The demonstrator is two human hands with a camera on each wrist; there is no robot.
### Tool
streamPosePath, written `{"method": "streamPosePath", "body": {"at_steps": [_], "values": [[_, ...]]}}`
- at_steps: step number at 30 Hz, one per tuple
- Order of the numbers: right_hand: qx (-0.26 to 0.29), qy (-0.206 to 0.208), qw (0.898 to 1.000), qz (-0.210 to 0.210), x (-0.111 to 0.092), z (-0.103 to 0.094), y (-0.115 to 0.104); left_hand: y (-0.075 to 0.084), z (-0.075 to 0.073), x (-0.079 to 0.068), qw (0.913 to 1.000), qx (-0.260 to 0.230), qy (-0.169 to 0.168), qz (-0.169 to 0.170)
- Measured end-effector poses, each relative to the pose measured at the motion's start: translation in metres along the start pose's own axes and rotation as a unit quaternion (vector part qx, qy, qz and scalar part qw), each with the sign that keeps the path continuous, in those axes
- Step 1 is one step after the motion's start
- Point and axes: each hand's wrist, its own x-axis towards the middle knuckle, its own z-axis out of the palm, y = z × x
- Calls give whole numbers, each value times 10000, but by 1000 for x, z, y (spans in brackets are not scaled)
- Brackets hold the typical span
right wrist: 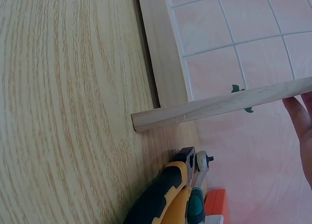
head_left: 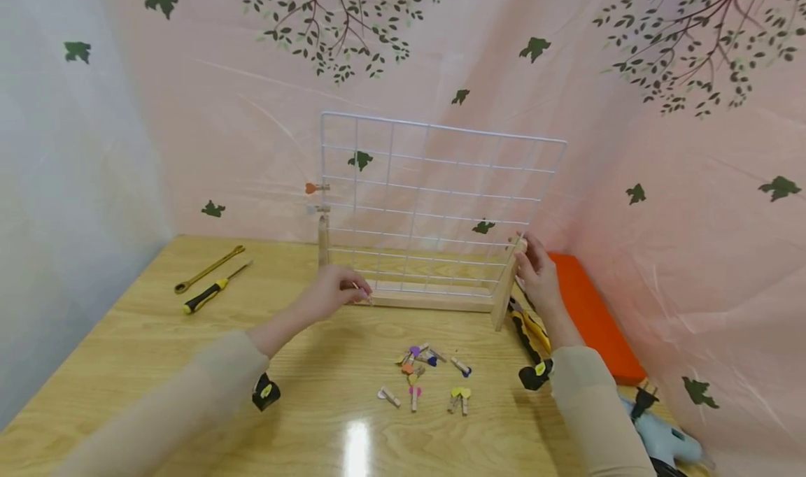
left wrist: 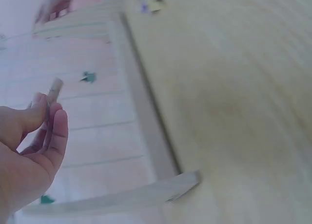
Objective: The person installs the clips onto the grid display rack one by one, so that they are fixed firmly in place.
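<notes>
A white wire grid (head_left: 428, 125) stands upright in a wooden stand (head_left: 434, 300). My left hand (head_left: 340, 292), in front of the stand's left part, pinches a small wooden clothespin (left wrist: 56, 90) between thumb and fingers. At the other side, my right hand (head_left: 538, 271) grips the stand's right upright (right wrist: 224, 103) near its top. Two clothespins are clipped to the grid's left edge, one with an orange heart (head_left: 311, 188), one with a pale decoration (head_left: 311, 210). Several clothespins with coloured hearts (head_left: 413, 369) lie loose on the table before the stand.
Left on the table (head_left: 315, 414) lie a wrench (head_left: 210, 269) and a yellow-black screwdriver (head_left: 204, 296). Yellow-black pliers (right wrist: 163, 194) lie beside the right upright, near an orange-red box (head_left: 595, 323). A light-blue tool with a plug (head_left: 667, 438) sits front right. A patterned curtain (head_left: 252, 148) hangs behind.
</notes>
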Motion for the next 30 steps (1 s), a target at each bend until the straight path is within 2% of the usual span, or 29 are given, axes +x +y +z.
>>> {"method": "streamPosePath", "body": {"at_steps": [4,7,9,12,15,19,22,26,30], "values": [[92,4,9999,-46,-1,-1,1,15,-25,0,9989,-76,462,16],[146,54,9999,-67,-1,-2,1,21,-42,4,9919,-33,1237,288],[149,86,9998,-77,-1,-2,1,25,-53,8,9807,33,1892,488],[135,109,9998,-89,-1,-2,2,31,-70,14,9561,-47,2855,662],[112,87,9998,-118,-1,-2,3,37,-87,22,9352,-565,3463,481],[56,73,9998,-163,0,-3,4,41,-106,34,9089,-1394,3929,114],[51,47,9999,-149,0,-2,4,41,-118,42,8925,-1712,4172,-54],[49,-6,9999,-144,0,-1,4,40,-129,51,8775,-1820,4427,-287],[29,-17,9999,-147,1,-1,5,39,-133,57,8691,-1975,4516,-410]]}}
